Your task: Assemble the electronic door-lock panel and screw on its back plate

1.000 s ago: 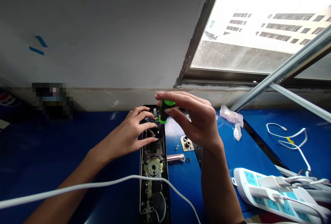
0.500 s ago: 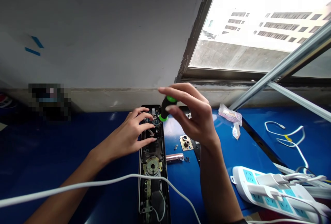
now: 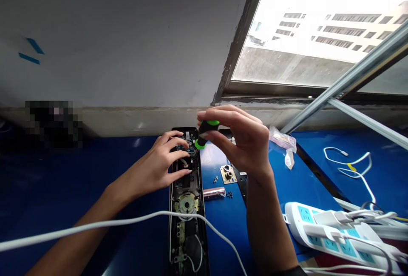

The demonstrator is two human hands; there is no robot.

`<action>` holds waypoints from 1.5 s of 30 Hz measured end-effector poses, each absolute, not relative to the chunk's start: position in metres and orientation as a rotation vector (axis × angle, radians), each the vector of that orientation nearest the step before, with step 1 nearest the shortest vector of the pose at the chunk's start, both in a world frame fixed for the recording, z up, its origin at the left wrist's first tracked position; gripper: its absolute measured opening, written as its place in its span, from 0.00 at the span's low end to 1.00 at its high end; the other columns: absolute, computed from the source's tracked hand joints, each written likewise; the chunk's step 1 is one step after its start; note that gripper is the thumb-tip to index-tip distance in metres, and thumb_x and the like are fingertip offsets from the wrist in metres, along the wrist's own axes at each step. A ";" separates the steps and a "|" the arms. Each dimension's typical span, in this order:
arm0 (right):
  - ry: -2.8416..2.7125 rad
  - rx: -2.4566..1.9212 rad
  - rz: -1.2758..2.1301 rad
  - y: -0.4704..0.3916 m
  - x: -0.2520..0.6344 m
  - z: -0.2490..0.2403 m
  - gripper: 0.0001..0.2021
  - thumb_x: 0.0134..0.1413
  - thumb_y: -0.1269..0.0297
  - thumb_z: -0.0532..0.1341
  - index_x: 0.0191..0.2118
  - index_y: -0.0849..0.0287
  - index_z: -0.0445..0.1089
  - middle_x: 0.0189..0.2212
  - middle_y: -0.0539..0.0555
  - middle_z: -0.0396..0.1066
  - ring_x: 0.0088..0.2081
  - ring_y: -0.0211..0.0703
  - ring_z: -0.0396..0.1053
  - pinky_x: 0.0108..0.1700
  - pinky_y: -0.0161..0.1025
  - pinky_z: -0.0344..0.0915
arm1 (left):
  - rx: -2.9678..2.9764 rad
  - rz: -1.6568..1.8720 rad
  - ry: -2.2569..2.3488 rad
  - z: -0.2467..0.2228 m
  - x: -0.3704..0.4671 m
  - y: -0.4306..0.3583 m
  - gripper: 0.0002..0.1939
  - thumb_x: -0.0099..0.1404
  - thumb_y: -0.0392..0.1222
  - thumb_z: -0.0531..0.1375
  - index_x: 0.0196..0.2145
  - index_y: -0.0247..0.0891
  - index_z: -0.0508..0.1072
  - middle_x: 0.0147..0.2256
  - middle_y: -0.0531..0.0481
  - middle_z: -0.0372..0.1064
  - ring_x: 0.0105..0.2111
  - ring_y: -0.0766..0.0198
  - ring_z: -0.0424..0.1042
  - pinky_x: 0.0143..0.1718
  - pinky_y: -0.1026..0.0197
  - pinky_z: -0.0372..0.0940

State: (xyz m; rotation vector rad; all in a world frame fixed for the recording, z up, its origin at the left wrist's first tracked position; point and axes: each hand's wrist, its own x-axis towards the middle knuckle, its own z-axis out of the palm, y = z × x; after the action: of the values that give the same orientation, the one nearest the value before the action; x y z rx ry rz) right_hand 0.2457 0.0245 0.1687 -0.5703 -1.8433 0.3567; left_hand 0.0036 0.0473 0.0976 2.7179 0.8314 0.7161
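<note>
A long black device housing (image 3: 188,229) lies open on the blue table, showing a circuit board (image 3: 191,142), wires and a round metal part (image 3: 187,203). My left hand (image 3: 162,157) rests over the upper end of the housing, fingers spread across the board and its edge. Between the fingers and thumb of my right hand (image 3: 239,140) is a black and green screwdriver (image 3: 206,133), tilted, its shaft pointing down at the housing's right side near the board. Where exactly the tip sits is too small to tell.
Right of the housing are a square metal plate (image 3: 228,174), small screws (image 3: 229,194) and a wrapped cylinder (image 3: 214,193). A white cable (image 3: 127,223) crosses over the housing and left forearm. A power strip (image 3: 331,233), plastic bag (image 3: 282,139) and metal frame (image 3: 318,101) stand at right.
My right hand has rolled slightly, its fingers now curled closer round the screwdriver handle. My left hand keeps its place on the housing. The whole view has shifted a little.
</note>
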 end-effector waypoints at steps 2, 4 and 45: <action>-1.810 -0.601 0.249 0.024 0.246 0.169 0.12 0.63 0.63 0.71 0.52 0.49 0.81 0.44 0.52 0.77 0.44 0.43 0.78 0.45 0.43 0.80 | 2.715 0.721 0.834 0.098 0.004 0.047 0.15 0.70 0.49 0.68 0.50 0.40 0.81 0.58 0.40 0.72 0.70 0.40 0.57 0.66 0.37 0.67; -1.832 -0.614 0.277 0.023 0.246 0.170 0.13 0.68 0.64 0.67 0.56 0.49 0.80 0.48 0.54 0.76 0.48 0.45 0.77 0.49 0.45 0.79 | 2.718 0.730 0.832 0.098 0.004 0.046 0.14 0.70 0.49 0.69 0.49 0.40 0.81 0.57 0.40 0.72 0.69 0.40 0.58 0.67 0.37 0.66; -1.895 -0.656 0.300 0.028 0.244 0.167 0.16 0.69 0.64 0.65 0.59 0.50 0.78 0.48 0.55 0.77 0.47 0.43 0.77 0.48 0.42 0.78 | 2.727 0.718 0.873 0.093 0.009 0.048 0.14 0.71 0.48 0.67 0.49 0.39 0.80 0.56 0.40 0.73 0.68 0.41 0.59 0.66 0.37 0.68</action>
State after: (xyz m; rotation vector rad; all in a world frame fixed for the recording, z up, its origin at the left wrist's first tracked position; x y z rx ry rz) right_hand 0.2436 0.0276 0.1666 -0.6558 -1.8952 0.3004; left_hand 0.0092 0.0476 0.0934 2.7270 0.8728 0.7179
